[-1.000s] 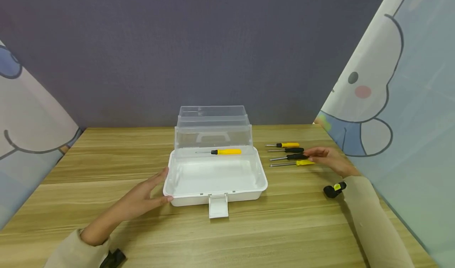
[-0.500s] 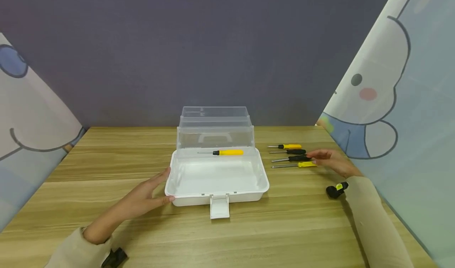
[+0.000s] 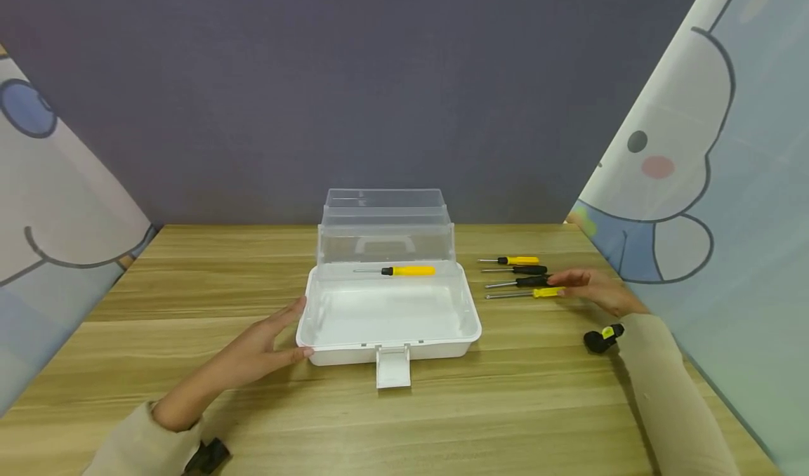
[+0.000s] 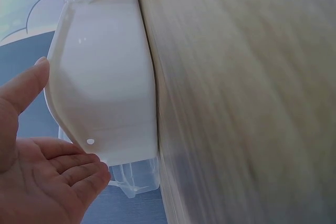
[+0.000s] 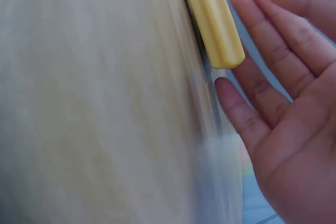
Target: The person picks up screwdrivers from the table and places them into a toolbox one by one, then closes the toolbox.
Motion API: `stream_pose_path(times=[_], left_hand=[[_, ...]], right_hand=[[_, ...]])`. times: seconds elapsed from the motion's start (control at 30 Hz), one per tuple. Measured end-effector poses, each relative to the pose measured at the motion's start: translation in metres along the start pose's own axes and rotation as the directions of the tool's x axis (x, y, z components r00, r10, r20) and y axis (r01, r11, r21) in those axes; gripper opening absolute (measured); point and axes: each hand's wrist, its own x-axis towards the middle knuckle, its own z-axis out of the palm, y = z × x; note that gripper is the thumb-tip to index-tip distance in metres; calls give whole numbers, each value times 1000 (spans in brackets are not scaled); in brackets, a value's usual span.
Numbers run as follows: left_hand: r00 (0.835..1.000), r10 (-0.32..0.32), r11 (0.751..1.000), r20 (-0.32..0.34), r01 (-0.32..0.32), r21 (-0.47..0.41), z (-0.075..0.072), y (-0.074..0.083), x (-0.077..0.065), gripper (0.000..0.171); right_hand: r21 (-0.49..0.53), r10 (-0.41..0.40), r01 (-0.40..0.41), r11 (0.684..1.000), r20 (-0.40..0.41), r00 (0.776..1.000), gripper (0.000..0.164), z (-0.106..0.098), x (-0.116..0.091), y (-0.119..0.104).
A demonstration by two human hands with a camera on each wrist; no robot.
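A white plastic box (image 3: pixel 388 355) with a raised clear lid (image 3: pixel 387 216) stands on the table. My left hand (image 3: pixel 259 353) rests against its left end, thumb and fingertips at the rim; in the left wrist view the fingers of that hand (image 4: pixel 42 166) lie fairly straight. To the right, my right hand (image 3: pixel 590 290) is at the handle ends of a black-handled screwdriver (image 3: pixel 529 281) and a yellow-handled screwdriver (image 3: pixel 545 293). In the right wrist view, the loosely extended fingers (image 5: pixel 278 51) of this hand lie beside a yellow handle (image 5: pixel 212 22), not wrapped around it.
Another yellow screwdriver (image 3: pixel 409 271) lies across the back of the box. Behind my right hand's tools lie a small yellow screwdriver (image 3: pixel 521 260) and a thin black one (image 3: pixel 529 270). A latch flap (image 3: pixel 393 371) hangs at the box front. A dark wall (image 3: pixel 404 97) rises behind the table.
The whole head view has shifted slightly to the right. Both hands keep nearly the same place beside the box and the screwdrivers.
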Motion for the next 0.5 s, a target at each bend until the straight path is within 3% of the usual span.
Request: stream_pose_path(times=[0.5], left_hand=[[1000, 9, 1000, -1, -9, -7, 0, 0, 0, 86]], right_hand=[[17, 30, -31, 999, 84, 996, 39, 2, -1, 3]])
